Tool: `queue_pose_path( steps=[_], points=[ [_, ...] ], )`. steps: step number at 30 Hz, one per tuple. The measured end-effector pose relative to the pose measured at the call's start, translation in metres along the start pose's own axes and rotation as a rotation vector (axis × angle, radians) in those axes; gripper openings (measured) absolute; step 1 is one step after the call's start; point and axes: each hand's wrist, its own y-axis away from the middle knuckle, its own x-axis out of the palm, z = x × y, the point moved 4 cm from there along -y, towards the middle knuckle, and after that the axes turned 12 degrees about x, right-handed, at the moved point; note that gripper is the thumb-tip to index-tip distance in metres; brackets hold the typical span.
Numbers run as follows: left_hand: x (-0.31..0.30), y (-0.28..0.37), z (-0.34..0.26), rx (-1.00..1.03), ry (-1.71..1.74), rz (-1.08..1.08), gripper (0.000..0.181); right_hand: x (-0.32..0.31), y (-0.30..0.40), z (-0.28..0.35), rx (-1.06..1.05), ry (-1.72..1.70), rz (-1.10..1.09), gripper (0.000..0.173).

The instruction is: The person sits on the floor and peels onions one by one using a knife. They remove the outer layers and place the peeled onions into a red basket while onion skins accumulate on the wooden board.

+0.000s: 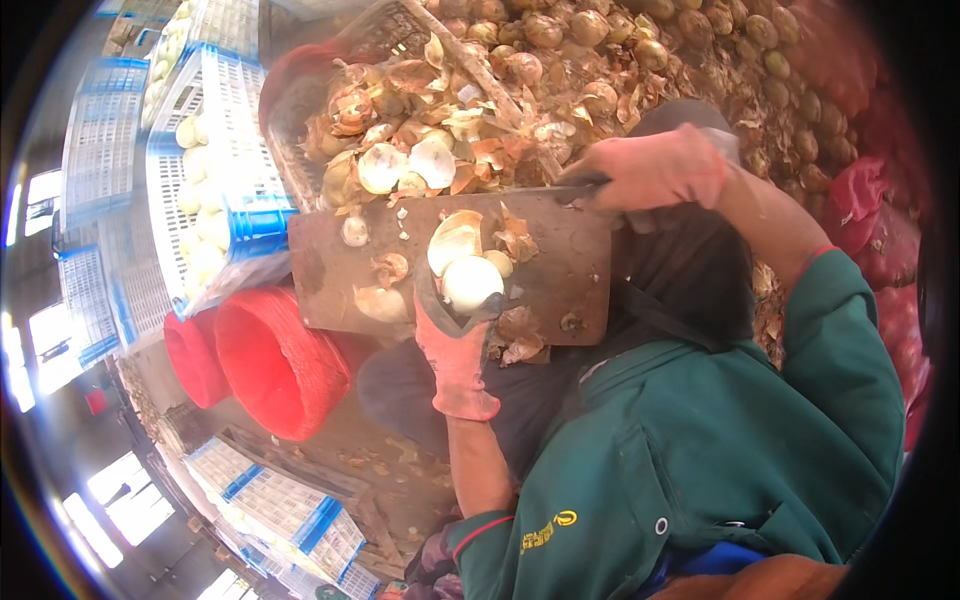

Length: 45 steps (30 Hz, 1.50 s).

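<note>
My left hand [457, 349], in a pink glove with dark grey fingers, holds a peeled white onion [472, 285] from below, over a worn brown board [574, 262]. Loose onion skin [454, 236] and a smaller pale piece [499, 262] lie against the onion. At the board's upper right edge is my right hand [652, 172], in a matching glove, its fingers curled at a dark, narrow shape. Whether that is a tool handle or the glove's dark fingers is unclear. Skins and onion trimmings are scattered on the board.
A crate [289, 169] heaped with onions and skins stands beyond the board. A large pile of unpeeled onions [589, 28] lies at the upper right. Blue-and-white plastic crates [259, 232], one with peeled onions [202, 225], and red mesh containers [281, 367] are at the left.
</note>
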Motion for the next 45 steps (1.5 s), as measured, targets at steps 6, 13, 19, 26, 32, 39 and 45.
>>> queue_pose_path(
  steps=[6,13,19,26,32,39,45],
  points=[
    [0.005,-0.004,-0.026,-0.096,0.104,0.034,0.079,0.033,0.019,-0.007,-0.075,-0.024,-0.102,0.041],
    [-0.002,0.015,-0.004,-0.077,-0.043,0.033,0.077,0.054,0.009,0.020,-0.346,0.127,0.021,0.038],
    [-0.001,0.009,-0.019,-0.116,-0.059,0.082,0.086,0.065,0.000,0.005,-0.506,0.281,-0.156,0.037],
    [-0.004,0.013,-0.009,-0.152,-0.072,0.098,0.082,0.052,-0.006,0.023,-0.496,0.355,-0.076,0.020],
    [-0.004,0.010,-0.013,-0.158,-0.149,0.111,0.084,0.036,-0.033,0.031,-0.300,0.554,0.002,0.010],
    [0.000,0.008,-0.018,-0.115,-0.038,0.114,0.083,0.024,-0.050,0.027,-0.273,0.291,0.001,0.014],
    [0.000,0.013,-0.013,-0.061,0.049,0.071,0.093,0.014,-0.061,0.029,-0.257,0.223,-0.035,0.015]
  ],
)
